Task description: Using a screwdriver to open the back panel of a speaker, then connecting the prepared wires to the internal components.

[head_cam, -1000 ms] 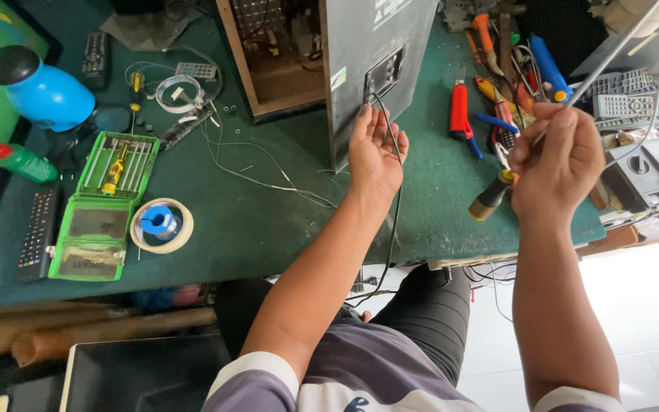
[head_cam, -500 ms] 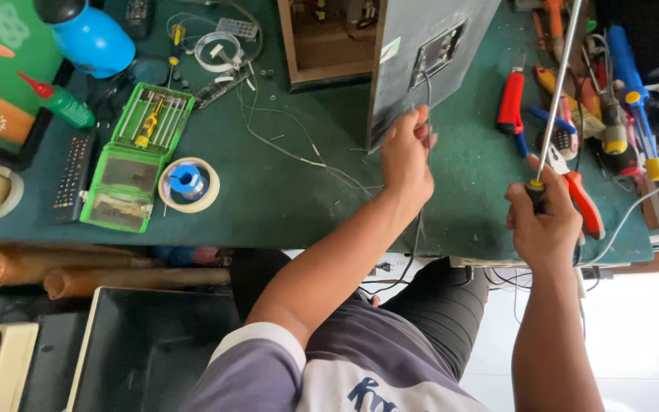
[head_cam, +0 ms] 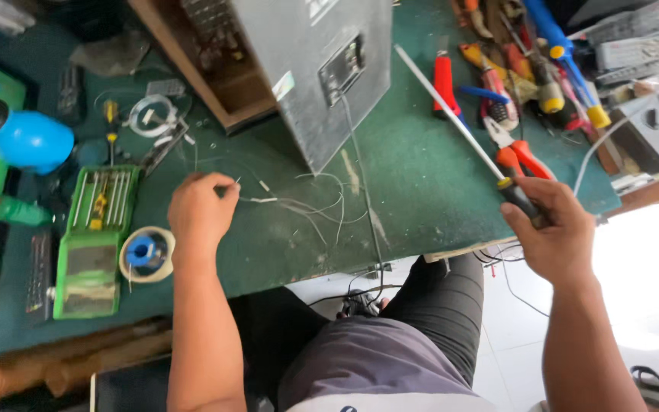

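Right hand [head_cam: 554, 236] is clenched round the dark handle of a long screwdriver [head_cam: 451, 114] — its pale shaft is angled up and away from the knuckles toward the grey speaker cabinet [head_cam: 314, 69], which stands beyond both hands and looks heavy and rigid. Left hand [head_cam: 200, 214] is pinched shut on a thin white wire [head_cam: 299, 204] that trails off to its right across the green mat [head_cam: 413, 175]. A green bit case [head_cam: 93, 236] and a solder reel [head_cam: 145, 253] are seen just left of that wrist. Wire is judged light, limp, easily kinked — best gripped near its end; screwdriver stiff, best held at the handle.
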